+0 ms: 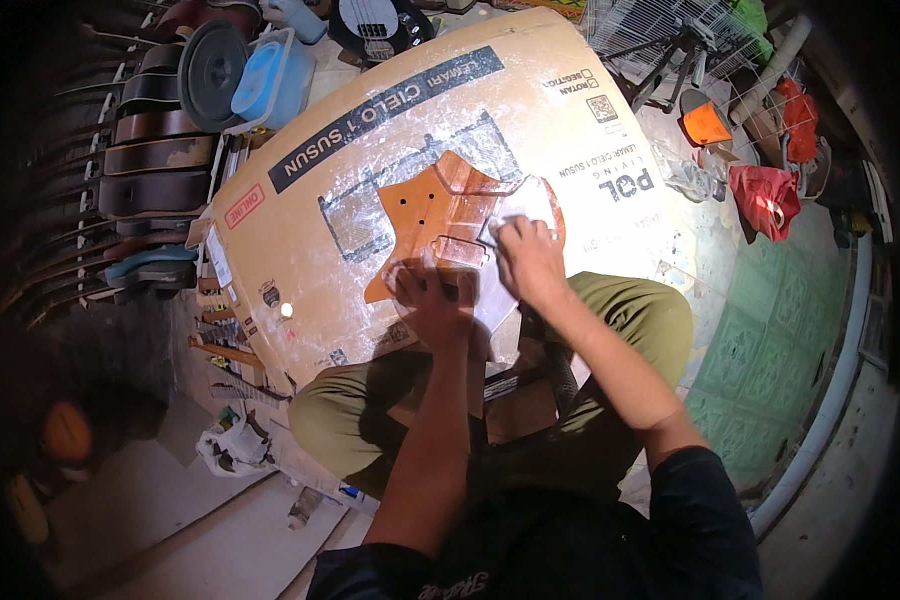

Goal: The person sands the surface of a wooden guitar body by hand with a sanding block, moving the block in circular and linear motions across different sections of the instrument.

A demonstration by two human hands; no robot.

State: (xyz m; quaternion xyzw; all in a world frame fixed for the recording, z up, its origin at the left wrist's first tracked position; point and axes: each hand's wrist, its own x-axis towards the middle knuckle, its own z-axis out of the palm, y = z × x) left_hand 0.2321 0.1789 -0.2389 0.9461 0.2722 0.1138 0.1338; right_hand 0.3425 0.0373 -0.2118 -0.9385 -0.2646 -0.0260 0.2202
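A wooden electric guitar body (407, 208), orange-brown with a cutout and several dark holes, lies flat before me on dusty cardboard (560, 130). My left hand (432, 305) presses on its near left part, fingers bent over the wood and gripping it. My right hand (530, 255) is closed around a small grey piece of sandpaper (492, 232), held against the right part of the body. The fingers hide most of the sandpaper. A rectangular cavity (458, 252) in the wood shows between my hands.
Guitar bodies (160, 157) stand in a row at the left. Beyond the cardboard are a clear tub (295, 80), a grey round lid (213, 75) and a black guitar (375, 30). A wire cage (620, 25) and a red bag (765, 200) are at the right, near green tiles (770, 340).
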